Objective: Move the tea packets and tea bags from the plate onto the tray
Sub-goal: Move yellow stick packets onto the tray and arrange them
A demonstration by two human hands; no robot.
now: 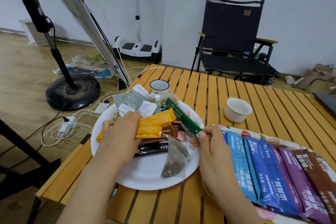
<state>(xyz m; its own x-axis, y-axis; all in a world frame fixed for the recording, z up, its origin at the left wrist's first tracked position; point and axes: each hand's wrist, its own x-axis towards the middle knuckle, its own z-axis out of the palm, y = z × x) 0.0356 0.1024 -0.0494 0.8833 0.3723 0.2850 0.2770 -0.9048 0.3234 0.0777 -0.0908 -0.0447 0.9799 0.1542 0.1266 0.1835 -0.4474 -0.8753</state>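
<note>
A white plate (145, 178) on the slatted table holds a heap of tea packets and pyramid tea bags (175, 160). My left hand (120, 132) is closed on several orange packets (154, 123) over the plate's left side. My right hand (205, 142) pinches the near end of a long green packet (183, 117), which slants up over the plate. A black packet (152, 149) and grey sachets (129, 102) lie on the plate. To the right, the floral tray (236, 129) carries blue, purple and brown packets (272, 178) in a row.
A white cup (237, 110) stands on the table behind the tray, and a blue-rimmed enamel cup (159, 86) behind the plate. A black folding chair (232, 42) is beyond the table. A fan stand (72, 91), cables and a power strip (68, 122) are on the floor at left.
</note>
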